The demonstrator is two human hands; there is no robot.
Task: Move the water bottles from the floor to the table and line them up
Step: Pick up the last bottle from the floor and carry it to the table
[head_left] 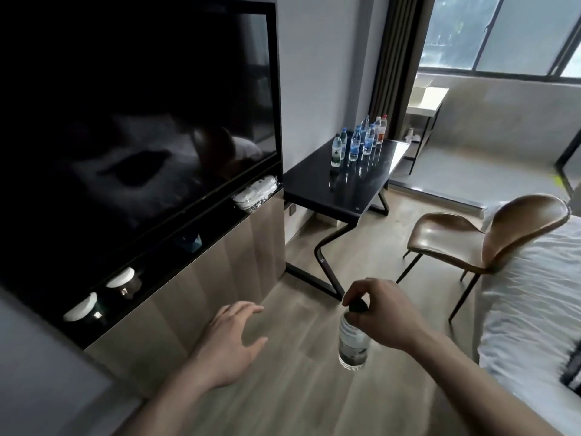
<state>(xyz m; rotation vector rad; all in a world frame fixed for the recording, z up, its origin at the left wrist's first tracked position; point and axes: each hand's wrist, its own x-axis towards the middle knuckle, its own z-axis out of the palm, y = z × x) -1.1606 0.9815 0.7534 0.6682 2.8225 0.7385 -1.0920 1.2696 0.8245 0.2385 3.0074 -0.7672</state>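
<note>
My right hand [382, 313] grips a clear water bottle [352, 339] by its dark cap, and the bottle hangs upright above the wooden floor. My left hand [234, 335] is held out beside it, fingers spread and relaxed, holding nothing. Ahead stands a black glossy table [317, 190] against the wall. Several water bottles [356, 146] stand in a row along its far part, most with blue labels, one with a green label at the near end and one with a red cap at the far end.
A large dark TV [135, 121] over a wooden cabinet [201, 287] fills the left. A brown chair [490, 240] stands right of the table, and a white bed [534, 309] lies at the right edge. A raised platform under the window lies beyond the table.
</note>
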